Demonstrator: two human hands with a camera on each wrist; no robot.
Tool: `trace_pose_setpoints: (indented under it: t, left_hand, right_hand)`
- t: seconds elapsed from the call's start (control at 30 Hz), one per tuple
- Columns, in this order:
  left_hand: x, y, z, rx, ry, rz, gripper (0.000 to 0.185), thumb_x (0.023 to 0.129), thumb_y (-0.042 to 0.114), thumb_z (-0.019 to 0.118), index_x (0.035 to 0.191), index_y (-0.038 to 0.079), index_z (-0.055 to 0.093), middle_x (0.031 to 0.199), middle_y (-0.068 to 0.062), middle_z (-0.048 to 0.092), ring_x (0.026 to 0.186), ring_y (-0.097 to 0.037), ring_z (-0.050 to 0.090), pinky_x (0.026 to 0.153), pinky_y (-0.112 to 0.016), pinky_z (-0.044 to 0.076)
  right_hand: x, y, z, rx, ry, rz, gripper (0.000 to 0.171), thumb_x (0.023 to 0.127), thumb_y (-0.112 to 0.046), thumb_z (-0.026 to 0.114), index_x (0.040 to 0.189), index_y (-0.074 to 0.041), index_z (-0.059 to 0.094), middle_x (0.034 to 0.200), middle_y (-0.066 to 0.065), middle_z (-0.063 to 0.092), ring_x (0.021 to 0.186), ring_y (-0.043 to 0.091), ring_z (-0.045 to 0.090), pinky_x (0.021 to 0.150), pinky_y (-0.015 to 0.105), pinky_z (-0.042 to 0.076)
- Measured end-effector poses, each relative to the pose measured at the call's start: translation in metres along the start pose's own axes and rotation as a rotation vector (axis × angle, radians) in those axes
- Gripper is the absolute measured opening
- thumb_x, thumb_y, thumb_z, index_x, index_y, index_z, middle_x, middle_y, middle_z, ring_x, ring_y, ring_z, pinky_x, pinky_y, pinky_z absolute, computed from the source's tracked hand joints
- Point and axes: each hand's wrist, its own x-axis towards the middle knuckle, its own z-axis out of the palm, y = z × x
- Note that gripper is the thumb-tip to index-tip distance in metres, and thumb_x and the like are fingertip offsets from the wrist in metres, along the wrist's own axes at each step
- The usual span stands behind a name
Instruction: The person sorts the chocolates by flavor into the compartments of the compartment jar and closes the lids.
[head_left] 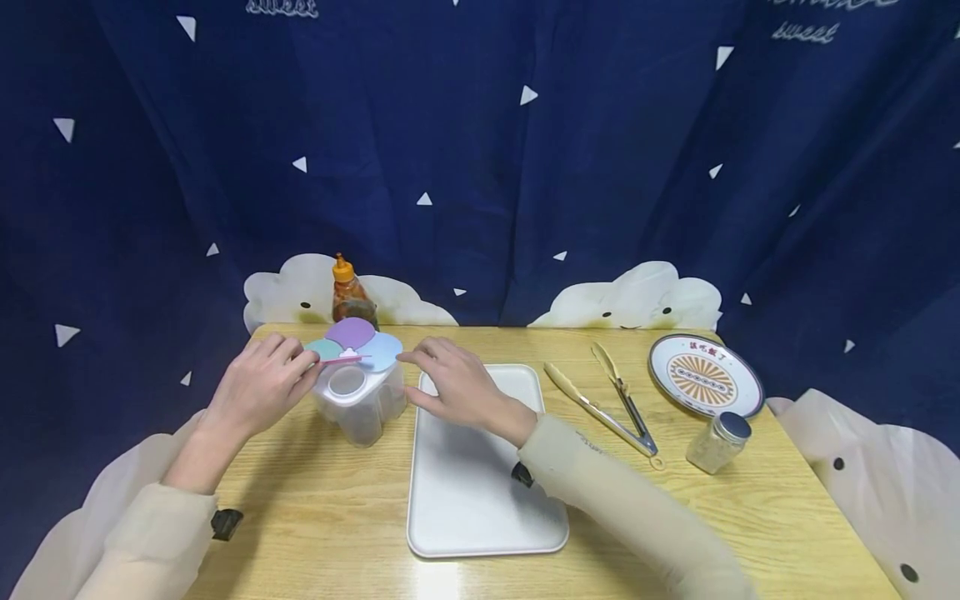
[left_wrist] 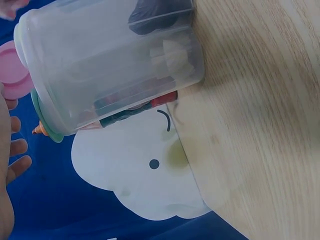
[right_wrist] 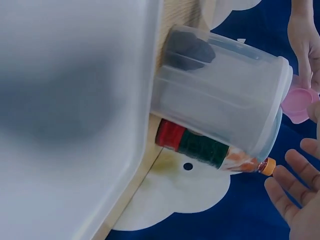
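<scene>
A clear divided storage container (head_left: pixel 371 421) stands on the table between my hands. Its lids are purple (head_left: pixel 351 333), green (head_left: pixel 322 347), blue (head_left: pixel 382 352) and pink. My left hand (head_left: pixel 262 379) pinches the edge of the pink lid (right_wrist: pixel 300 102), which stands raised off its round opening (head_left: pixel 347 382). At the other side, my right hand (head_left: pixel 457 383) has its fingers spread, fingertips right at the blue lid's edge. Through the clear walls show a dark lump (right_wrist: pixel 190 50) and some pale pieces (left_wrist: pixel 172 57), in separate compartments.
An orange-capped sauce bottle (head_left: pixel 348 292) stands behind the container. A white tray (head_left: pixel 487 508) lies under my right forearm. Farther right are metal tongs (head_left: pixel 600 408), a patterned plate (head_left: pixel 705 375) and a dark-lidded jar (head_left: pixel 720 442). A blue curtain (head_left: pixel 480 125) hangs behind the table.
</scene>
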Motion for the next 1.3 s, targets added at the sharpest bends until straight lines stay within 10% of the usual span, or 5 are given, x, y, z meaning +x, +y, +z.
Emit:
trace_pose_setpoints:
  t: [0.43,1.3]
  left_hand:
    - [-0.003,0.004,0.0,-0.009,-0.013,-0.022,0.057,0.114,0.039,0.034,0.089,0.005,0.072,0.079,-0.011,0.065,0.073,-0.032,0.061,0.057,-0.041,0.05]
    - [-0.017,0.026,-0.001,-0.072,-0.093,-0.07,0.067,0.112,0.055,0.029,0.097,0.008,0.074,0.088,-0.012,0.069,0.08,-0.03,0.064,0.059,-0.039,0.056]
  right_hand:
    - [0.039,-0.018,0.014,0.096,-0.027,0.047,0.032,0.102,-0.041,0.066,0.125,-0.02,0.075,0.125,-0.002,0.074,0.12,0.017,0.068,0.097,0.033,0.059]
    - [0.038,-0.032,0.022,0.023,-0.044,-0.045,0.025,0.101,-0.042,0.068,0.113,-0.025,0.081,0.112,-0.005,0.075,0.104,0.011,0.064,0.082,0.023,0.055]
